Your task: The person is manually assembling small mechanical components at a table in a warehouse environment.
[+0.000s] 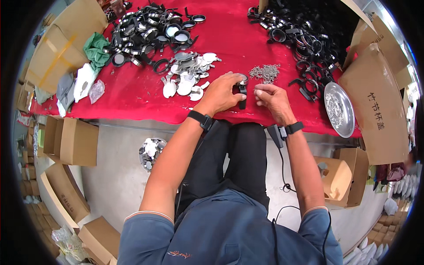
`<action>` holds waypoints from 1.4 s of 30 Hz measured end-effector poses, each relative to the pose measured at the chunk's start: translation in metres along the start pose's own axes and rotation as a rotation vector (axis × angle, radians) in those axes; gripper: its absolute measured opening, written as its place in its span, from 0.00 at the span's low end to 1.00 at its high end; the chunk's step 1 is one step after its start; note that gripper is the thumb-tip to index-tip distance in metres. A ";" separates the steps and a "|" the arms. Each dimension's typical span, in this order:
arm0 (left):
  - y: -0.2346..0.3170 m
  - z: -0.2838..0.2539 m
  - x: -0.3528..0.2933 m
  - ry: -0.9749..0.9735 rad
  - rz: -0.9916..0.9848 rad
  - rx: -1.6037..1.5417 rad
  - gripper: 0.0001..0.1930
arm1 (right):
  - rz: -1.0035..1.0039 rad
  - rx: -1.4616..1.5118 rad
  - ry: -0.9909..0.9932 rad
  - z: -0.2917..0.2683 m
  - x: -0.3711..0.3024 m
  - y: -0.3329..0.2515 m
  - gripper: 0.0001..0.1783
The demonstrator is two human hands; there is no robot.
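Note:
My left hand (220,93) is closed around a small black ring-shaped part (242,104) with a silvery band and a black tab hanging down, near the front edge of the red-covered table (232,39). Just to its right, my right hand (274,102) has thumb and fingers pinched together; whatever is between them is too small to make out. Beyond that hand lies a little heap of small metal clips (265,73). Left of my left hand is a pile of white and grey discs (185,83) with tabs.
Black rings (150,33) are heaped at the far left, and more black rings (304,42) spill from a carton at the far right. A metal dish (347,106) of small pieces stands at the right edge. Below are open cartons (79,142) and a bin of discs (150,152).

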State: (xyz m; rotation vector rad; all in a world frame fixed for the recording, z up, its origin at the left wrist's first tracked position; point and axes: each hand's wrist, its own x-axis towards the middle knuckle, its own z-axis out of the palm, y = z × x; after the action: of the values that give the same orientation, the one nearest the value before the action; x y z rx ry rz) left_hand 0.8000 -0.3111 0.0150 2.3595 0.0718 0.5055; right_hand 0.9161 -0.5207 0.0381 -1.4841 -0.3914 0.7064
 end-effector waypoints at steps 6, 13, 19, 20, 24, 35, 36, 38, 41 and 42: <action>0.005 -0.006 0.002 -0.037 0.007 0.006 0.33 | -0.267 -0.328 0.079 0.012 0.019 0.024 0.10; -0.002 -0.011 0.005 -0.114 0.010 0.027 0.28 | -0.770 -0.708 0.186 0.032 0.015 0.023 0.08; 0.003 -0.015 0.011 -0.140 0.030 0.005 0.21 | -0.865 -0.825 0.227 0.034 0.019 0.023 0.08; 0.000 -0.015 0.013 -0.134 0.035 0.001 0.20 | -0.861 -0.822 0.223 0.035 0.020 0.022 0.08; -0.006 -0.014 0.018 -0.116 0.040 0.019 0.16 | -0.871 -0.849 0.198 0.038 0.020 0.018 0.09; 0.007 -0.014 0.022 -0.144 -0.018 0.089 0.16 | -0.772 -0.695 0.247 0.043 0.014 0.023 0.09; 0.007 -0.014 0.022 -0.130 -0.027 0.074 0.17 | -0.750 -0.678 0.262 0.043 0.014 0.024 0.08; 0.012 -0.016 0.023 -0.123 -0.033 0.058 0.17 | -0.726 -0.661 0.282 0.041 0.014 0.028 0.08; 0.018 -0.019 0.024 -0.146 -0.071 0.082 0.18 | -0.736 -0.645 0.320 0.041 0.015 0.030 0.08; 0.020 -0.020 0.024 -0.144 -0.075 0.081 0.18 | -0.719 -0.639 0.312 0.041 0.015 0.030 0.08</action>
State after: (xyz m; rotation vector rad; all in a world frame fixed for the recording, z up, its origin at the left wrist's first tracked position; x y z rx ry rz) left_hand 0.8129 -0.3087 0.0500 2.4550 0.1159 0.3014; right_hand 0.8951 -0.4814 0.0091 -1.8393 -0.8999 -0.2549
